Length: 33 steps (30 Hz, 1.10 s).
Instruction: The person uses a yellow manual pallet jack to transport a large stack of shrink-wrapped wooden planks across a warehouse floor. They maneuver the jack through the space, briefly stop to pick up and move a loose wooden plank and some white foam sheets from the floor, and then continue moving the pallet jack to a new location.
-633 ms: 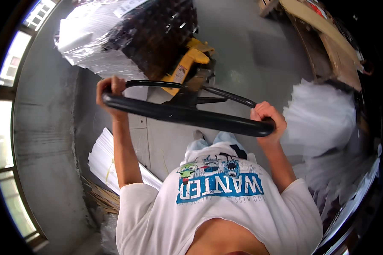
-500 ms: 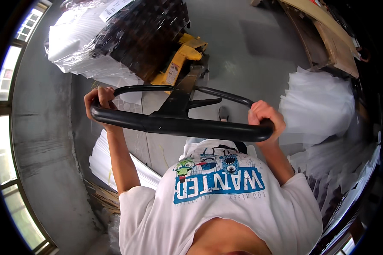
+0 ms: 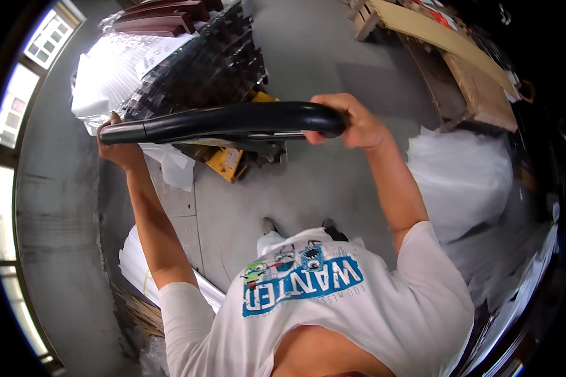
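Observation:
Both of my hands are wrapped round the black loop handle (image 3: 226,119) of a yellow pallet jack (image 3: 225,164). My left hand (image 3: 121,152) grips its left end, and my right hand (image 3: 361,125) closes round the curved right end. The handle is seen nearly edge-on and hides its own stem and much of the jack. Just beyond it stands a load of dark pieces (image 3: 198,72) wrapped in clear film, with white foam sheeting (image 3: 110,78) on its left side. Reddish-brown parts (image 3: 160,19) lie on top of the load.
A grey wall (image 3: 60,220) with windows runs along the left. White sheets (image 3: 135,261) and thin strips (image 3: 138,309) lie near its base. To the right are a pile of white foam sheeting (image 3: 459,182) and a wooden bench (image 3: 434,34) with cardboard against it.
The handle has swung away from me and to the left, tilting edge-on, with both hands still on it. Its lever has gone out of sight. More floor shows round my feet.

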### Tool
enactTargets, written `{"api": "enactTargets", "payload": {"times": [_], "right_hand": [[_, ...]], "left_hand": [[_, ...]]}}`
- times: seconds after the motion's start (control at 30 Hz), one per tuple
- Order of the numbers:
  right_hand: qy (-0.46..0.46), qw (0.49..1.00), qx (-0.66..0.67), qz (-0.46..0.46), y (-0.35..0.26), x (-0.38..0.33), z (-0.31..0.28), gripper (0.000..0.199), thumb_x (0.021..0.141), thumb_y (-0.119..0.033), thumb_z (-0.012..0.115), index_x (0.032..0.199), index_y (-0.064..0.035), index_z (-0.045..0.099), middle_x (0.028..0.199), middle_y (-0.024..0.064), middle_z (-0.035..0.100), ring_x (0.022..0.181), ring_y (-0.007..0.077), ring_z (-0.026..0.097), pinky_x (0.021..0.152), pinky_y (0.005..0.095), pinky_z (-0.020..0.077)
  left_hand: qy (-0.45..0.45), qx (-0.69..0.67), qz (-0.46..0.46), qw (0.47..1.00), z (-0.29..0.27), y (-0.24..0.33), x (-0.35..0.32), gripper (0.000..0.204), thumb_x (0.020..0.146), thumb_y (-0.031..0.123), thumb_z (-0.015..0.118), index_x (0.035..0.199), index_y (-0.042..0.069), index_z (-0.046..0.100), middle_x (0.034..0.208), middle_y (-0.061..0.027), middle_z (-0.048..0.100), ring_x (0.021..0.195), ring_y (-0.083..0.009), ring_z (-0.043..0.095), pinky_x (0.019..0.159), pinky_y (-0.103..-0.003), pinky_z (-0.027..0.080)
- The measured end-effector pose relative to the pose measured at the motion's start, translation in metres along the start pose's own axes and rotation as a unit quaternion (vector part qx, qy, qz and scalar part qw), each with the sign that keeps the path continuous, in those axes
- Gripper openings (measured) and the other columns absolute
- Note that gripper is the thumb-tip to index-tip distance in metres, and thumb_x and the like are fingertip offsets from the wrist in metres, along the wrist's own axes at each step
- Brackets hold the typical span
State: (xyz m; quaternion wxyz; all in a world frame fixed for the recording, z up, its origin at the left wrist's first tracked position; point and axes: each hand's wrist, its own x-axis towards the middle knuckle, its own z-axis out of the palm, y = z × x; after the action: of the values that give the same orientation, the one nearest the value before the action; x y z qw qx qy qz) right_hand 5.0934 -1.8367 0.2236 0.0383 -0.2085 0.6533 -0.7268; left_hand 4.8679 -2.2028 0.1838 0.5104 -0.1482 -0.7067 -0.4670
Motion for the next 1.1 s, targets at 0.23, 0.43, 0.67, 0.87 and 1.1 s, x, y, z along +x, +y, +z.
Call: {"api": "enactTargets", "payload": {"times": [0.23, 0.43, 0.67, 0.87, 1.1], "right_hand": [[-0.218, 0.918, 0.174, 0.283, 0.017, 0.106, -0.04, 0.077, 0.091, -0.064, 0.039, 0.125, 0.004, 0.051, 0.111, 0.018, 0.062, 0.103, 0.027, 0.06, 0.086, 0.0329, 0.0492], [-0.163, 0.891, -0.186, 0.381, -0.109, 0.14, -0.012, 0.057, 0.081, -0.052, 0.064, 0.105, -0.0003, 0.062, 0.087, 0.0115, 0.063, 0.075, 0.0191, 0.062, 0.063, 0.033, 0.0536], [-0.097, 0.816, -0.493, 0.287, -0.105, 0.153, -0.005, 0.026, 0.073, -0.023, 0.067, 0.085, -0.0007, 0.063, 0.066, 0.0033, 0.062, 0.058, 0.0123, 0.056, 0.049, 0.0258, 0.0441], [-0.134, 0.817, -0.497, 0.259, -0.107, 0.145, -0.01, 0.022, 0.077, -0.021, 0.069, 0.08, -0.0003, 0.064, 0.066, 0.0047, 0.062, 0.059, 0.0126, 0.058, 0.053, 0.0258, 0.0472], [-0.119, 0.847, -0.455, 0.247, -0.113, 0.126, -0.025, 0.021, 0.071, -0.019, 0.07, 0.072, 0.0011, 0.065, 0.065, 0.007, 0.063, 0.058, 0.0144, 0.061, 0.054, 0.0269, 0.0502]], "left_hand": [[0.011, -0.134, -0.164, 0.977, 0.042, -0.027, 0.032, 0.015, 0.082, 0.009, 0.071, 0.073, 0.003, 0.061, 0.067, 0.0011, 0.059, 0.063, -0.0067, 0.051, 0.057, -0.024, 0.043], [-0.023, -0.156, -0.189, 0.969, 0.062, 0.013, 0.038, 0.013, 0.082, 0.005, 0.067, 0.072, 0.002, 0.058, 0.056, -0.003, 0.056, 0.045, -0.0094, 0.051, 0.041, -0.024, 0.037], [-0.033, -0.182, -0.235, 0.954, 0.089, -0.017, 0.039, 0.006, 0.076, 0.002, 0.054, 0.076, 0.003, 0.06, 0.054, -0.0017, 0.053, 0.048, -0.0085, 0.05, 0.043, -0.025, 0.038], [-0.066, -0.148, -0.223, 0.961, 0.09, -0.037, 0.038, 0.009, 0.076, 0.007, 0.057, 0.076, 0.002, 0.065, 0.058, -0.0024, 0.057, 0.051, -0.0101, 0.052, 0.048, -0.026, 0.041], [-0.045, -0.211, -0.215, 0.952, 0.093, -0.002, 0.036, 0.007, 0.077, 0.0, 0.059, 0.08, -0.003, 0.065, 0.063, -0.0072, 0.059, 0.053, -0.0139, 0.056, 0.049, -0.026, 0.045]]}}
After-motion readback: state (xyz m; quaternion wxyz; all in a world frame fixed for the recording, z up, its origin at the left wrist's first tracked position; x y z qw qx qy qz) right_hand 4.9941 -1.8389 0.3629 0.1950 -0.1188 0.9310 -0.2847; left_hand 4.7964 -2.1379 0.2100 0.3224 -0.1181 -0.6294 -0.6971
